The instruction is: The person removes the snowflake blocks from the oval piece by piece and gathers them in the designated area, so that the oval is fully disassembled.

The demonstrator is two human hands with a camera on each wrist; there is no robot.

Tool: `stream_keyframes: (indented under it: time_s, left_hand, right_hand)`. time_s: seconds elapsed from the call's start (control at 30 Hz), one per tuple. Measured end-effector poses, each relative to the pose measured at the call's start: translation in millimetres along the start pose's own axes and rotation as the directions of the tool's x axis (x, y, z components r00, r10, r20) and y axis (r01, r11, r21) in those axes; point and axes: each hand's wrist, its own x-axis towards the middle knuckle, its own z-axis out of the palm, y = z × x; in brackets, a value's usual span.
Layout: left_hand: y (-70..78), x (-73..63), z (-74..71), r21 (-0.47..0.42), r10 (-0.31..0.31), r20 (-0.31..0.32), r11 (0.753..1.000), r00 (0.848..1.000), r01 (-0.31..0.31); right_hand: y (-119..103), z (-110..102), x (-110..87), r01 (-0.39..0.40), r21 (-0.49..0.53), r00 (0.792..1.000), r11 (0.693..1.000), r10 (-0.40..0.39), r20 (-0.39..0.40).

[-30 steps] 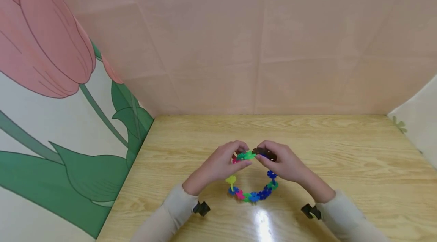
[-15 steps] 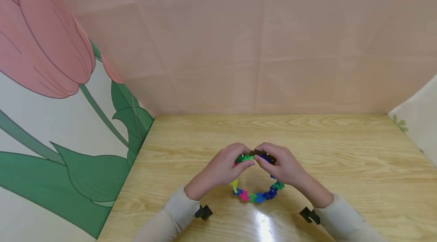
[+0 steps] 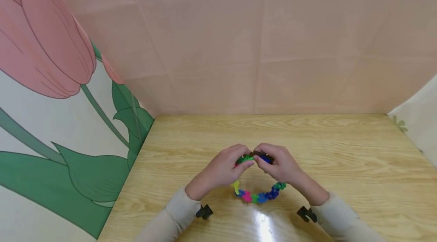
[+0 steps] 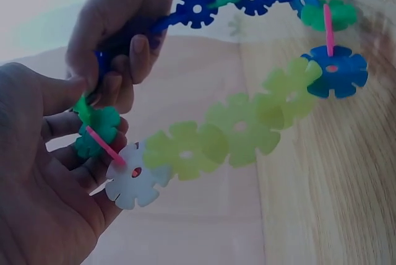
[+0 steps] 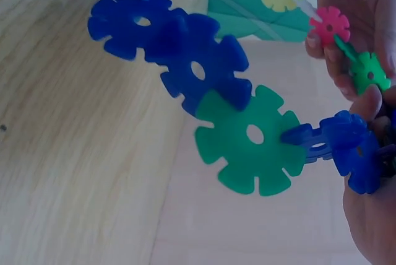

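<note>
A chain of interlocking plastic snowflake discs [image 3: 262,198] curves in a loop between my two hands, its lower part hanging toward the table. My left hand [image 3: 223,167] pinches the green discs [image 4: 99,130] at one end; a pink and a white disc [image 4: 137,178] follow, then yellow ones [image 4: 242,127]. My right hand [image 3: 282,164] grips the other end, where dark blue discs [image 5: 359,152] run into a green disc [image 5: 250,141] and more blue. The fingertips of both hands meet over the two ends, and the joint between them is largely hidden by the fingers.
The wooden table [image 3: 341,151] reaches back to a pink sheet [image 3: 211,44]. A tulip-patterned panel [image 3: 68,120] stands on the left and a white one [image 3: 420,113] on the right. Black wrist cameras [image 3: 204,211] sit under both sleeves.
Both hands have drawn closer together, bringing the green end up against the dark end. The hanging part of the loop has swung slightly to the right.
</note>
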Motion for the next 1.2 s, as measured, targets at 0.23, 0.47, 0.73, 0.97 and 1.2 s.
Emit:
stream_keyframes:
  time_s: [0.23,0.47,0.73,0.97,1.2]
  left_hand:
    - [1.0,-0.6,-1.2,0.008,-0.008,0.011,1.0,1.0,0.008]
    - [-1.4,-5.3,-3.1,0.024,-0.067,-0.052,0.997,0.996,0.069]
    - [-5.3,-4.6,-1.2,-0.022,-0.132,-0.019,0.991,0.991,0.132]
    - [-12.0,-7.7,1.8,-0.151,-0.273,0.019,0.95,0.962,0.272]
    - [-17.5,-10.2,0.7,-0.202,-0.343,0.062,0.915,0.937,0.348]
  right_hand:
    - [-0.4,-3.5,3.8,-0.015,0.066,0.999,0.998,0.012,0.042]
    - [-0.2,-4.3,3.0,-0.084,0.088,0.996,0.993,0.086,-0.025]
    - [2.0,-6.9,4.6,-0.065,0.019,0.998,0.998,0.065,0.021]
    - [-0.9,-20.5,1.8,-0.103,-0.02,0.98,0.994,0.105,0.171]
    - [0.3,-25.7,-0.1,-0.253,0.06,0.952,0.966,0.237,0.192]
